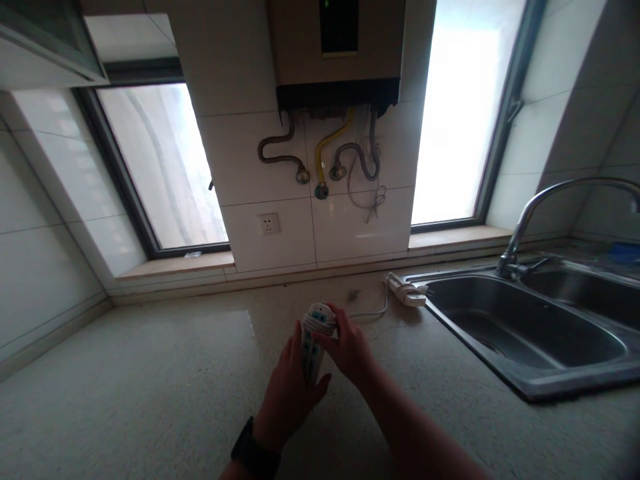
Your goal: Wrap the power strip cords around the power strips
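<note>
The left hand [287, 393] reaches from the near side, its wrist bent slightly, fingers pointing far and thumb spread to the right in a curved hold. The right hand [353, 347] sits just right and farther, thumb and fingers bent toward the left, its bare forearm [405, 417] slanting in from the near right.
</note>
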`<state>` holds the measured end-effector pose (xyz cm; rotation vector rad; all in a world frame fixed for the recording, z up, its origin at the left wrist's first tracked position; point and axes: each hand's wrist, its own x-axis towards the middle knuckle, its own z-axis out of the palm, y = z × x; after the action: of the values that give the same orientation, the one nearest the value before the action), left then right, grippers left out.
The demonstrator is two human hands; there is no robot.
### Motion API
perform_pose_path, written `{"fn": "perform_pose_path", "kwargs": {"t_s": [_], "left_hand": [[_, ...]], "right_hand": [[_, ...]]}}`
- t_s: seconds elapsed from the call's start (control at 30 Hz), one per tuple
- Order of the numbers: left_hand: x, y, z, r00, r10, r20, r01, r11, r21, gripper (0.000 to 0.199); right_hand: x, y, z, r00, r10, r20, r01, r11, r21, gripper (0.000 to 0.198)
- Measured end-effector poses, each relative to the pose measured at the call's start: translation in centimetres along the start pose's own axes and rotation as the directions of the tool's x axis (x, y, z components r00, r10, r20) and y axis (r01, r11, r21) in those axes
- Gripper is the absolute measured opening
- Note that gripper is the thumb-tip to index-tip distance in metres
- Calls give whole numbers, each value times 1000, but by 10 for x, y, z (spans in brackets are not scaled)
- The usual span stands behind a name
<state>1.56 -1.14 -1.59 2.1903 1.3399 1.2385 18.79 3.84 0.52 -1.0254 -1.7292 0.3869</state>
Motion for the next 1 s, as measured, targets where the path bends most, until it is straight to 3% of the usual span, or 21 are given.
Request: {"fn": "perform_pose_path", "kwargs": {"t_s": [0.13,0.33,0.53,0.73,1.0], "left_hand": [[-2,2,8,997,56,-52,-45,981,187,99],[-3,15,11,979,84,-183,-28,957,289,96],[-2,12,19,972,66,-225,-8,968,250,79],[2,8,17,974,-11,-228,36,994,104,68],[7,15,4,970,-166,-175,154,985,-81,69]], "right_hand": [[-2,-10,5,1000,8,-24,-8,1000,-14,59],[-4,-22,9,997,-4,-76,4,1000,0,61],[-5,-27,17,993,24,-112,-29,999,-43,63],[-6,-25,21,994,22,-109,-23,1000,-6,66],[-5,-21,14,999,-33,43,30,996,80,67]]}}
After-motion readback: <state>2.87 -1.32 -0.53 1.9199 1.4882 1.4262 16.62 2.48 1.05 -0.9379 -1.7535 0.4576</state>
